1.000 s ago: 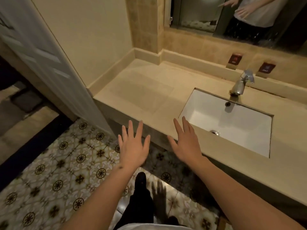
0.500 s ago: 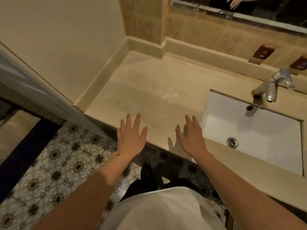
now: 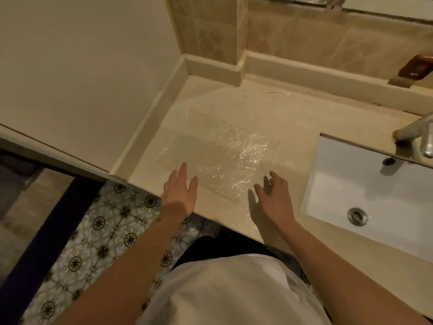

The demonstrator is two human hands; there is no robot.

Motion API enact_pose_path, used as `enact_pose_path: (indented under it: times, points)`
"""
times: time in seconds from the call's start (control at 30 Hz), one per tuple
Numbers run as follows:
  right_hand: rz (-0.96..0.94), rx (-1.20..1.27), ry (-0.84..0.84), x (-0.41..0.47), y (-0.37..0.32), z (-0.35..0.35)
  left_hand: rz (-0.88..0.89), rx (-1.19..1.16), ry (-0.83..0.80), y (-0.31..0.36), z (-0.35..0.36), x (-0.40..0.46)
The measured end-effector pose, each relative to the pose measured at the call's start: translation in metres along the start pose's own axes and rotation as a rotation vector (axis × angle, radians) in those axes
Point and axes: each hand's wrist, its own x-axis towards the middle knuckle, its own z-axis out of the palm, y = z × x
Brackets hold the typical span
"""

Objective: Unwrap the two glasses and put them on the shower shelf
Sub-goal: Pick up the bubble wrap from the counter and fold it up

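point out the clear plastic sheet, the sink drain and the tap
clear plastic sheet (image 3: 218, 158): head view, crinkled shiny middle
sink drain (image 3: 357, 216): head view, centre of the metal ring
tap (image 3: 419, 134): head view, on the metal spout

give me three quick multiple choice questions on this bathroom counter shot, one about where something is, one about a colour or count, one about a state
1. Where does the clear plastic sheet lie?
A. inside the sink
B. flat on the counter, left of the sink
C. on the floor tiles

2. What colour is the sink basin?
A. white
B. black
C. green

3. What state are the two hands in?
A. both gripping a glass
B. both open and holding nothing
C. one clenched in a fist

Answers:
1. B, the sheet glints on the beige counter between the wall corner and the basin.
2. A, the basin is white against the beige stone.
3. B, the left hand and right hand have loosely spread fingers at the sheet's near edge, and no glass is in view.
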Motion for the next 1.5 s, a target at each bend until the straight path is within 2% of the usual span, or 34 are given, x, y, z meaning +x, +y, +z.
enact_pose_path:
  times: [0.13,0.2,0.27,0.37,0.4,0.5,0.6,0.83,0.97,1.23,1.4,1.5]
  points:
    - [0.067,0.101,0.043,0.008,-0.014,0.003,0.007,-0.305,0.042,-0.001,-0.016,0.018]
    - [0.094,0.112,0.07,0.013,-0.019,0.005,0.021,-0.345,0.016,-0.001,-0.023,0.037]
    - [0.118,0.108,0.109,0.02,-0.024,0.009,0.073,-0.283,-0.013,-0.001,-0.028,0.058]
    - [0.165,0.112,0.175,0.027,-0.032,0.018,0.292,-0.126,-0.002,-0.003,-0.031,0.085]
    - [0.185,0.116,0.196,0.028,-0.035,0.022,0.322,-0.147,-0.051,-0.005,-0.032,0.096]
    - [0.211,0.116,0.218,0.031,-0.046,0.037,0.309,-0.208,-0.18,-0.004,-0.038,0.123]
    - [0.238,0.137,0.24,0.033,-0.06,0.054,0.379,-0.028,-0.209,-0.003,-0.041,0.149]
    - [0.34,0.32,0.335,0.02,-0.089,0.09,0.566,0.204,-0.31,0.023,-0.038,0.179]
    - [0.38,0.308,0.39,0.02,-0.091,0.101,0.664,0.31,-0.36,0.045,-0.031,0.187]
    - [0.418,0.694,0.434,0.02,-0.083,0.143,0.923,0.565,-0.447,0.078,-0.033,0.207]
    - [0.574,1.428,0.61,0.014,-0.094,0.184,1.13,0.772,-0.522,0.101,-0.031,0.23]
    - [0.602,1.551,0.601,0.002,-0.101,0.213,1.296,0.926,-0.572,0.1,-0.025,0.234]
